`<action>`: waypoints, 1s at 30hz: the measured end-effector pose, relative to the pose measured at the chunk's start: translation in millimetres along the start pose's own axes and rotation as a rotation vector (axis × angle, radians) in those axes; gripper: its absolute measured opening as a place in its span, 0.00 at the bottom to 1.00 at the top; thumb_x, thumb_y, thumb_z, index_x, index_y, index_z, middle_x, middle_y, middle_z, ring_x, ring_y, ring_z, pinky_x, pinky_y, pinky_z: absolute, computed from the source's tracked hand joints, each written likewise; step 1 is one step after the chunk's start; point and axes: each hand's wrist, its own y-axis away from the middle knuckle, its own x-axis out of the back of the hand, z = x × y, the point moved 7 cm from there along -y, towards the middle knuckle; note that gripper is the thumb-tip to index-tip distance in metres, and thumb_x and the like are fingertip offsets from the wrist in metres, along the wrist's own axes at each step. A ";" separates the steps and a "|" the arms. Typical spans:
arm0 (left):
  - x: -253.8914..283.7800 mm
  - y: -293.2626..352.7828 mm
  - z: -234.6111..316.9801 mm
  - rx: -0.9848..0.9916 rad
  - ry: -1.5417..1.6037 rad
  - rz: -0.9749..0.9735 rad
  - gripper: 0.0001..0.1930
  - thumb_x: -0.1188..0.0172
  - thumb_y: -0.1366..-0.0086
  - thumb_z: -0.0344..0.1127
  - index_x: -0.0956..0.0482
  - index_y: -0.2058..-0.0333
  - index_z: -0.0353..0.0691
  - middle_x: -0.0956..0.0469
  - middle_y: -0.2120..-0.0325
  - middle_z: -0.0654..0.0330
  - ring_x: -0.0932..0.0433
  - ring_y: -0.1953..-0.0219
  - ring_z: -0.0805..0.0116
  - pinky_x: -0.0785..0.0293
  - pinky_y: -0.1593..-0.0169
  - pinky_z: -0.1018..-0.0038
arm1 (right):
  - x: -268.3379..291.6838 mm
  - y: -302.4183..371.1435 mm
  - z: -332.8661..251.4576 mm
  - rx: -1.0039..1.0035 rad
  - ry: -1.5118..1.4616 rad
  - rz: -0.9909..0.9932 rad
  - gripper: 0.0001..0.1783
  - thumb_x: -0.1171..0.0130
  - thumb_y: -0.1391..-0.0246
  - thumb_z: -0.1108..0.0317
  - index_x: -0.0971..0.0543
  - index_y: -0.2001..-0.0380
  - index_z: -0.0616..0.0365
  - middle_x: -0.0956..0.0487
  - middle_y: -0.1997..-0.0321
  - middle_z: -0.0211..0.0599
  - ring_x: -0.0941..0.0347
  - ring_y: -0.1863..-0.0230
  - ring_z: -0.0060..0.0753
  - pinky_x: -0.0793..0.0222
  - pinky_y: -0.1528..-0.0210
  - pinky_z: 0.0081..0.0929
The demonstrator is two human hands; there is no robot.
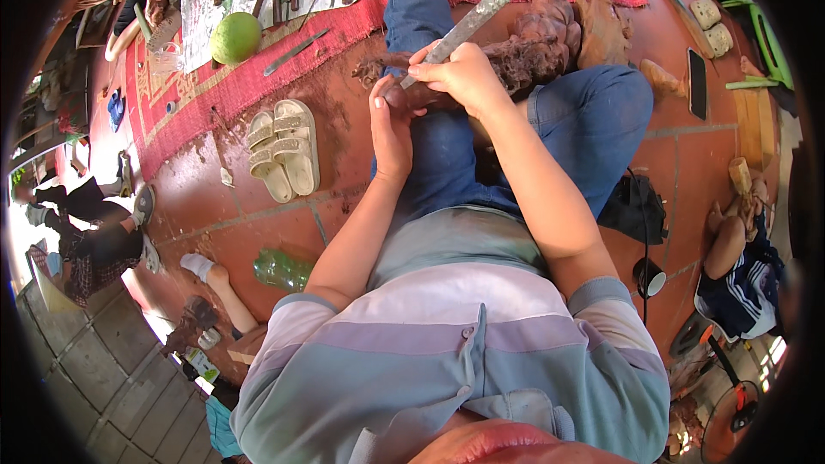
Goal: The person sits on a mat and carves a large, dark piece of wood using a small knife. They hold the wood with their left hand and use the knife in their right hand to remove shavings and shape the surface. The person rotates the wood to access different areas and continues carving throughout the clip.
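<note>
My right hand (464, 77) is closed around a long, flat grey metal chisel (468, 26). The chisel slants down to the left, its narrow end meeting the rounded end of a reddish-brown carved piece of wood (524, 51). That wood lies across my thighs, knotty and rough, with a bulging lump at its far right end. Wrapped about its left end is my left hand (393, 137), thumb up near the chisel's tip. The fingers beneath the wood are partly hidden.
A red mat (185, 116) bears several carving tools, a green round fruit (235, 38) and a thin blade (296, 51). Beige sandals (284, 150) and a green bottle (282, 269) lie left; a phone (697, 83) and black bag (634, 210) right. Other people sit at both sides.
</note>
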 end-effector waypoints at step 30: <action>-1.1 -3.0 1.9 -0.037 -0.002 -0.024 0.25 0.63 0.32 0.52 0.43 0.44 0.40 0.31 0.53 0.55 0.28 0.55 0.65 0.31 0.56 0.69 | -14.4 24.5 0.2 0.135 -0.005 0.028 0.06 0.39 0.54 0.77 0.25 0.71 0.63 0.24 0.73 0.32 0.28 0.72 0.19 0.33 0.70 0.15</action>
